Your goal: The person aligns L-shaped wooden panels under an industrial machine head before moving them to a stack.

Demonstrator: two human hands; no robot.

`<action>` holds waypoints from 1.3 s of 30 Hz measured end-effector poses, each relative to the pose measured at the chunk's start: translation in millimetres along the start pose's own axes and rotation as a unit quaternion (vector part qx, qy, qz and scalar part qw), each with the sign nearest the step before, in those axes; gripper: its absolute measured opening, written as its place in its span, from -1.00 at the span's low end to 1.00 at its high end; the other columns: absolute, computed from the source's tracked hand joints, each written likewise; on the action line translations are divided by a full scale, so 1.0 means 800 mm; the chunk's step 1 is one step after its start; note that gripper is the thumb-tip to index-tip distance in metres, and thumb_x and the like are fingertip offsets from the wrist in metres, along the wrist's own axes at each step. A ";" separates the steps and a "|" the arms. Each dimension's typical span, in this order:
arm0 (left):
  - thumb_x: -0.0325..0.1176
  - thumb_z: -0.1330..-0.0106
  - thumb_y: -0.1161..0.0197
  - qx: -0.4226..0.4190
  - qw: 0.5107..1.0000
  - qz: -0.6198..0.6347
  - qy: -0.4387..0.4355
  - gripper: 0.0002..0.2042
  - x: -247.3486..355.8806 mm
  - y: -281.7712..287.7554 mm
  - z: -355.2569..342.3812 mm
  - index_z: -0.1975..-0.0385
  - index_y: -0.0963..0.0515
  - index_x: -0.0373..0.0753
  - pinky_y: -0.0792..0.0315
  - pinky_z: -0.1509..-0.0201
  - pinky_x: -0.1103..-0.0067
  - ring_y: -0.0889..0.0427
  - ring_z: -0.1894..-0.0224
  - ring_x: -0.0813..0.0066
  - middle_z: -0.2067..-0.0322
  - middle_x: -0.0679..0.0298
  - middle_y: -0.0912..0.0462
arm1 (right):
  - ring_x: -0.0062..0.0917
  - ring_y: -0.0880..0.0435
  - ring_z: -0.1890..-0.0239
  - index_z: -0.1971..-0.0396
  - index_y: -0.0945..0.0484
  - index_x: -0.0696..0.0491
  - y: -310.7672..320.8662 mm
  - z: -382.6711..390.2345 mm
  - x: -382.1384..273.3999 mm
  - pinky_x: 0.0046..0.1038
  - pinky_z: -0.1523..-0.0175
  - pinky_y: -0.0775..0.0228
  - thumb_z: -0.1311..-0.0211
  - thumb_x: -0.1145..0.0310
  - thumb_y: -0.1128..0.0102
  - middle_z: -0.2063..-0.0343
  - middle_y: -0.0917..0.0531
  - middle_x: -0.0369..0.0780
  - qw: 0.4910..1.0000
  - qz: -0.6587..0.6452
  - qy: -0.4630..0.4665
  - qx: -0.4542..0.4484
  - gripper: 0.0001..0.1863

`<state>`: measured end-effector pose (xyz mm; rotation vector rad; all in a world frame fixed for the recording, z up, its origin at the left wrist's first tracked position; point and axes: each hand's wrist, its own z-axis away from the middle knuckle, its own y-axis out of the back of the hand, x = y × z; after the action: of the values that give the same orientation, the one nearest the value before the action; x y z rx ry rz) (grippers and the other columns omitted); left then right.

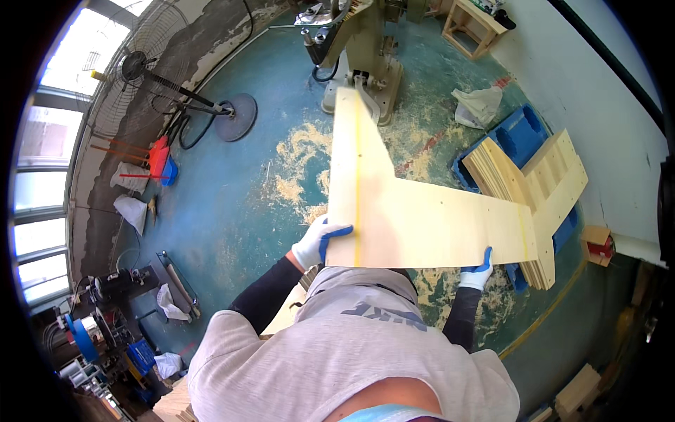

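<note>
A large L-shaped plywood panel [415, 221] is held out in front of my body, pale, with a yellow line along its left part and a few small dark holes. My left hand [318, 241], in a white glove with blue fingers, is closed on the panel's lower left corner. The panel's lower right edge is gripped by my right hand [477, 270], gloved the same way, with its thumb on the top face. Fingers under the panel are hidden. Just beyond the panel's right end lies a stack of similar plywood panels [562, 179].
Blue plastic crates [519, 137] support the stacked panels. A heavy green-grey machine [380, 74] stands ahead among sawdust. A floor fan [235, 116] is at the far left, and a motorised machine [105, 302] at the lower left. A cardboard box [596, 246] sits by the right wall.
</note>
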<state>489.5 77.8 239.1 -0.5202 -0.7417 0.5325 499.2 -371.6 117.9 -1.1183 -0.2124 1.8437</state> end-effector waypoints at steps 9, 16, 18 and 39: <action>-0.42 -0.47 -0.17 0.290 0.905 -0.188 -0.247 -0.36 0.063 0.108 0.070 -0.50 -0.09 -0.27 -0.55 0.09 0.60 -0.62 0.17 0.58 -0.07 0.24 -0.60 | -0.37 -0.59 -0.16 -0.25 -0.41 0.19 -0.151 0.044 0.053 -0.30 -0.22 -0.52 -0.47 0.35 -0.12 -0.13 -0.58 -0.14 0.993 0.048 0.015 -0.110 -0.57; -0.39 -0.47 -0.17 0.300 0.828 -0.334 -0.336 -0.36 0.139 0.089 0.064 -0.50 -0.10 -0.26 -0.47 0.21 0.70 -0.52 0.28 0.69 -0.06 0.26 -0.60 | -0.31 -0.51 -0.27 -0.35 -0.31 0.16 -0.179 0.084 0.037 -0.20 -0.33 -0.41 -0.58 0.06 0.06 -0.28 -0.49 -0.13 0.989 0.088 0.044 -0.110 -0.43; -0.39 -0.46 -0.17 0.274 0.827 -0.355 -0.339 -0.37 0.140 0.090 0.056 -0.49 -0.12 -0.28 -0.42 -0.11 0.60 -0.55 -0.03 0.52 -0.17 0.15 -0.57 | -0.32 -0.50 -0.28 -0.38 -0.27 0.15 -0.175 0.097 0.032 -0.21 -0.35 -0.40 -0.57 0.04 0.05 -0.31 -0.46 -0.13 0.991 0.064 0.036 -0.108 -0.40; -0.49 -0.46 -0.13 0.260 0.833 -0.380 -0.307 -0.38 0.164 0.056 0.058 -0.49 -0.09 -0.37 -0.19 -0.44 0.56 -0.35 -0.38 0.42 -0.41 0.08 -0.32 | -0.30 -0.48 -0.30 -0.38 -0.28 0.15 -0.201 0.082 0.010 -0.21 -0.37 -0.37 -0.58 0.04 0.06 -0.32 -0.44 -0.12 0.988 0.089 0.049 -0.113 -0.40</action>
<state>524.5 203.7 304.6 0.4983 -1.2753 0.1113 548.1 -258.0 239.7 -1.4206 -0.2789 1.9510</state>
